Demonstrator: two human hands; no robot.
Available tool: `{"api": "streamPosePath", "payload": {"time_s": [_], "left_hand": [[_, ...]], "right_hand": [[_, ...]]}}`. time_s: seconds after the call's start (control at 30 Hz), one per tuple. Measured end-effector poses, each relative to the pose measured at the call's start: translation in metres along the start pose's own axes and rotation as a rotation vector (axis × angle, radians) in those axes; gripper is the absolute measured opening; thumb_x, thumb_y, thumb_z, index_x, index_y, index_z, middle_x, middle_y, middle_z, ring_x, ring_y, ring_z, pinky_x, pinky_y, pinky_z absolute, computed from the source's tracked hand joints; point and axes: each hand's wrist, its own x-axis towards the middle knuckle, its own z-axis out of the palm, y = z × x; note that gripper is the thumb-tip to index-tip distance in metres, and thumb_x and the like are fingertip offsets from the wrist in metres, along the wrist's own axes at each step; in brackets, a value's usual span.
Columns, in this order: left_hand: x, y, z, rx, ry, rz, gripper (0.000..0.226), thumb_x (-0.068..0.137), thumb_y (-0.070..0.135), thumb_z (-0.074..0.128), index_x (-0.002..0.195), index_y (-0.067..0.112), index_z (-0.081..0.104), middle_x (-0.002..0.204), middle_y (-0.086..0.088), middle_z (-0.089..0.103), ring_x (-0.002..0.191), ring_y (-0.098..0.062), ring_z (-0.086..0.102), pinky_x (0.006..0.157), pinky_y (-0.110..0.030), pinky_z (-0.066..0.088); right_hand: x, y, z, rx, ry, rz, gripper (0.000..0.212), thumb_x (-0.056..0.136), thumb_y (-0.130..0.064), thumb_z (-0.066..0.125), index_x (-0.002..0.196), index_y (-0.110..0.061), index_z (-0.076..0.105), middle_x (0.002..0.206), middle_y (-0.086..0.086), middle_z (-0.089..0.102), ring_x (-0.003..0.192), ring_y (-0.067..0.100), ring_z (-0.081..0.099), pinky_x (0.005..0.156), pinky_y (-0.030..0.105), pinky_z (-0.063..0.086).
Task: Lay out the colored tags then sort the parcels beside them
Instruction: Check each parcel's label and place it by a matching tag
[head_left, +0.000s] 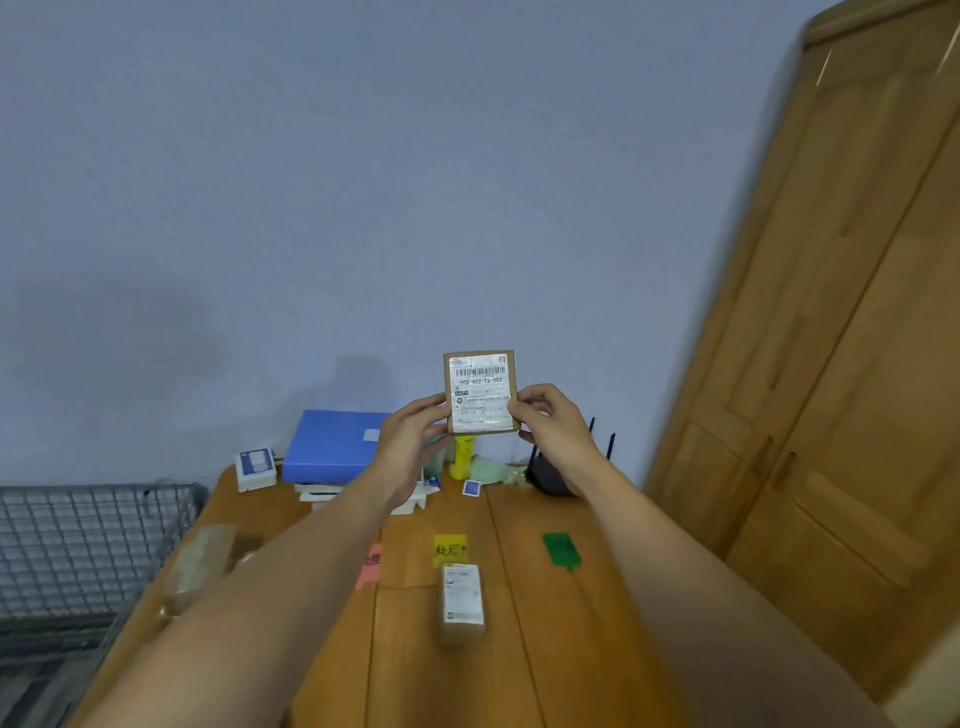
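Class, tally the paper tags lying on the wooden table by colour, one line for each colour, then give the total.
Pink tag: 1
Yellow tag: 1
Green tag: 1
Total: 3

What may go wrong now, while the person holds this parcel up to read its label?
1. The left hand and right hand pinch the held parcel only at its lower sides, high above the table; it may slip and fall.
2. The left forearm partly hides the pink tag; lowering the arm may brush it away.
3. The blurred left parcel lies by the table's edge; an elbow may push it off.
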Motion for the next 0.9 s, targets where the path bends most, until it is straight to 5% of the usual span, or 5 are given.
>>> {"api": "streamPosePath", "payload": {"time_s": [0.23,0.37,0.73,0.9], "left_hand": [[0.002,-0.061,0.119,0.105,0.038,-0.043,0.029,0.096,0.017,0.069,0.125,0.016,0.068,0.113,-0.005,0.078,0.104,-0.023,0.075,0.100,-0.041,0.057],[0.014,-0.085,0.161,0.194,0.006,-0.005,0.030,0.099,0.017,0.066,0.128,0.016,0.066,0.117,-0.003,0.074,0.105,-0.020,0.072,0.095,-0.034,0.059],[0.044,-0.199,0.249,0.246,0.109,-0.111,0.024,0.097,0.003,0.063,0.116,0.018,0.066,0.112,-0.003,0.072,0.094,-0.009,0.066,0.075,-0.022,0.054],[0.062,-0.279,0.266,0.312,0.241,-0.222,0.027,0.097,0.001,0.059,0.120,0.012,0.067,0.117,-0.009,0.072,0.095,-0.014,0.069,0.080,-0.031,0.058]], "right_hand": [[0.010,0.056,-0.120,-0.023,-0.007,0.078,0.011,0.096,-0.026,0.065,0.106,-0.026,0.060,0.116,0.001,0.069,0.105,0.015,0.068,0.090,0.036,0.060],[0.020,0.084,-0.163,-0.032,0.013,0.115,0.013,0.093,-0.033,0.065,0.105,-0.036,0.061,0.116,-0.003,0.070,0.104,0.014,0.070,0.092,0.039,0.059],[0.060,0.212,-0.231,0.008,-0.009,0.273,0.019,0.096,-0.022,0.064,0.115,-0.020,0.065,0.115,-0.001,0.071,0.105,0.013,0.068,0.095,0.039,0.058],[0.079,0.288,-0.243,0.000,-0.165,0.376,0.019,0.095,-0.018,0.066,0.111,-0.026,0.062,0.115,-0.002,0.068,0.104,0.012,0.066,0.093,0.037,0.058]]}}
